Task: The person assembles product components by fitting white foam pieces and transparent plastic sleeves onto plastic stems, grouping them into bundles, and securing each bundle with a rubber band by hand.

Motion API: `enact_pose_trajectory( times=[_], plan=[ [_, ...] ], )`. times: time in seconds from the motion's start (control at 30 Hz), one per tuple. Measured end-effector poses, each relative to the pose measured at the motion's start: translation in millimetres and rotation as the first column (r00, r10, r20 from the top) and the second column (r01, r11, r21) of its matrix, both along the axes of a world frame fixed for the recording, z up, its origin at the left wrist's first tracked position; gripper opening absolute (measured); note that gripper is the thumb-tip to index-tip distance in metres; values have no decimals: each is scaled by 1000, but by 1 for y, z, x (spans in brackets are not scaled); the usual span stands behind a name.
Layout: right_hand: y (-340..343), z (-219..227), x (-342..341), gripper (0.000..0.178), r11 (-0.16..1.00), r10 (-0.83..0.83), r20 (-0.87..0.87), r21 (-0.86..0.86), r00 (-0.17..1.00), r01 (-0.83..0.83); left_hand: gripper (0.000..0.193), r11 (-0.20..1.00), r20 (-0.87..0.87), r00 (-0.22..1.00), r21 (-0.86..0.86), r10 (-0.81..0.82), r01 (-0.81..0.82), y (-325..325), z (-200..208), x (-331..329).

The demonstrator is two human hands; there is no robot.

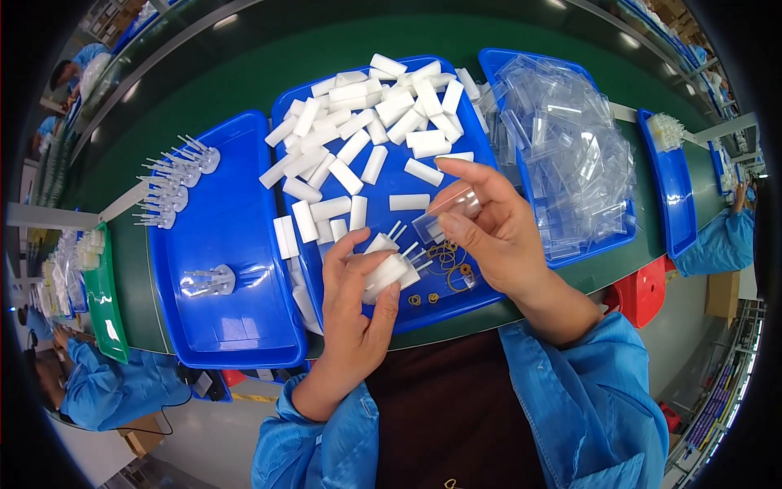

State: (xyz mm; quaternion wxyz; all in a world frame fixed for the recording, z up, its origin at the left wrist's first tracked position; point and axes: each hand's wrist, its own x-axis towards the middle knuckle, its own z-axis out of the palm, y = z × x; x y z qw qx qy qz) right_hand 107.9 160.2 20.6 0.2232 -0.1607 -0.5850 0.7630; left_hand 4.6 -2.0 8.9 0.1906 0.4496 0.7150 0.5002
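My left hand (pixel 355 306) grips a bundle of white blocks (pixel 389 269) between thumb and fingers. Thin white prongs stick out of the bundle toward the right. Pinched in my right hand (pixel 503 236) is a clear plastic sleeve (pixel 432 222), slightly apart from the bundle, its near end partly covered by the fingers. Both hands are over the near part of a blue tray (pixel 479 134) heaped with white blocks (pixel 356 147). Tan rubber bands (pixel 446 257) lie in that tray beneath the hands.
At left, another blue tray (pixel 216 326) holds white pronged pieces (pixel 183 175). A blue tray at right (pixel 562 254) is piled with clear plastic sleeves (pixel 566 155). Farther right stands one more blue tray (pixel 672 196). A red stool (pixel 639 295) and co-workers' blue sleeves (pixel 721 243) flank the green table.
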Motion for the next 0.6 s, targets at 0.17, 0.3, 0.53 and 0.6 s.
enact_pose_trajectory(
  times=[0.17,0.3,0.53,0.6],
  plan=[
    [1,-6,2,39,982,6,27,189,1000,-11,24,1000,24,1000,0,16,-16,2,-2,-1],
    [-4,-8,-2,43,996,92,42,9,995,-92,23,1000,23,1000,22,10,-10,4,-5,0],
    [0,-21,-4,37,959,141,-48,-241,989,-148,23,999,54,998,25,26,-27,7,-4,1],
    [0,-20,-3,36,956,144,-45,-251,989,-151,22,998,79,996,47,38,-42,8,-4,1]
  ],
)
